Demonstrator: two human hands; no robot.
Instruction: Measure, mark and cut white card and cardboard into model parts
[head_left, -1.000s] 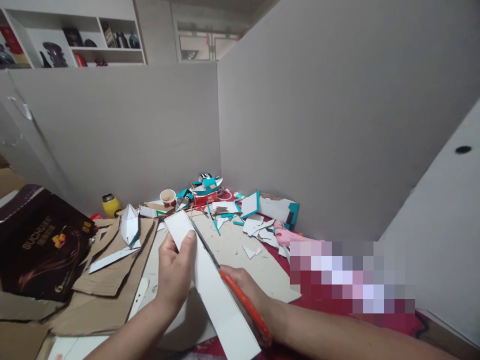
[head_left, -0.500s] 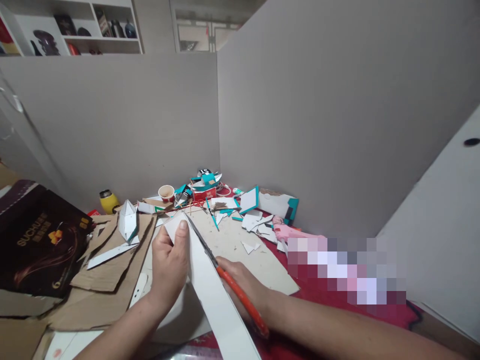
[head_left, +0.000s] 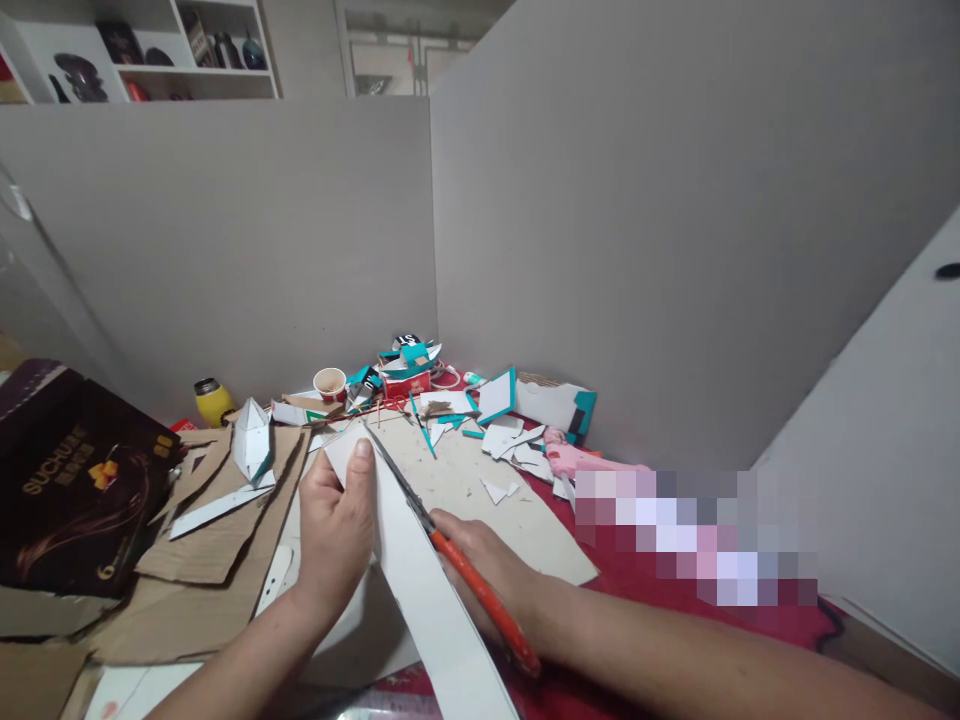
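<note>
A long white strip of card (head_left: 427,600) runs from the lower middle up to my left hand (head_left: 337,515). That hand is closed on its far end, thumb on top. My right hand (head_left: 491,575) is wrapped round the red-orange handles of a pair of scissors (head_left: 469,570). Their dark blades lie along the right edge of the strip, the tips close to its far end. Part of the right hand's fingers is hidden behind the handle and the strip. Below both hands lies a pale board (head_left: 442,465) on a red cloth.
Left are cardboard pieces (head_left: 202,555), a folded paper boat (head_left: 253,440), a dark printed box (head_left: 82,480) and a yellow bottle (head_left: 214,402). A paper cup (head_left: 330,384), teal-and-white scraps (head_left: 517,445) and a pink object (head_left: 592,458) lie farther back, before grey partitions (head_left: 225,240).
The whole view has shifted slightly. Both hands, the scissors and the card strip keep almost the same positions relative to each other.
</note>
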